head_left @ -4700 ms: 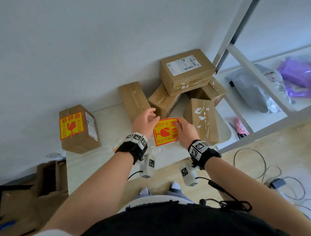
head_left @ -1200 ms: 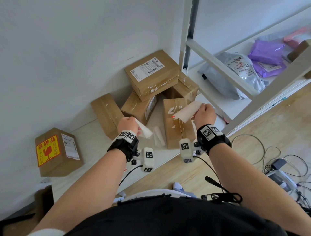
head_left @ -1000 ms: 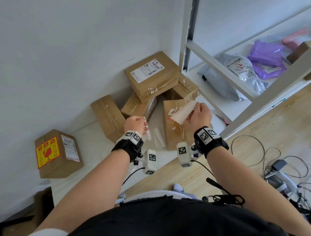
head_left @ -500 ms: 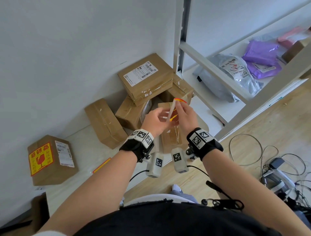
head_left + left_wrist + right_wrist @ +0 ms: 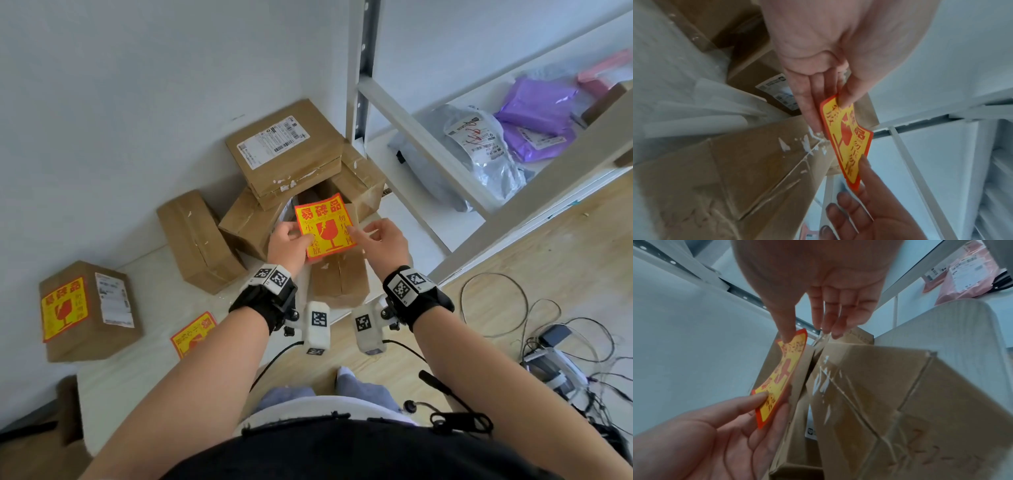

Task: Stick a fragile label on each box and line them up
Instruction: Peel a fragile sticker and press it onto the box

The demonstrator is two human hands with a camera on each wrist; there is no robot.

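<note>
A yellow and red fragile label (image 5: 323, 226) faces up at me, held just above a plain cardboard box (image 5: 339, 281) at the table's front edge. My left hand (image 5: 301, 238) pinches the label's lower left corner, thumb on its printed face (image 5: 846, 142), fingers behind. My right hand (image 5: 363, 234) has its thumb tip on the label's right edge (image 5: 781, 374); its other fingers hang loose behind, not closed on it. One box (image 5: 85, 308) at the far left bears a fragile label. Several unlabelled boxes (image 5: 284, 154) are piled in the corner.
Another fragile label (image 5: 193, 334) lies on the white table (image 5: 144, 359) near its front edge. White backing strips (image 5: 705, 105) lie beside the box. A metal shelf (image 5: 445, 161) with bagged parcels stands at the right. Cables (image 5: 513, 308) trail on the wood floor.
The label was edge-on between my hands; now it is turned flat with its print toward me. My left hand has taken its corner, and my right hand has loosened to a thumb touch.
</note>
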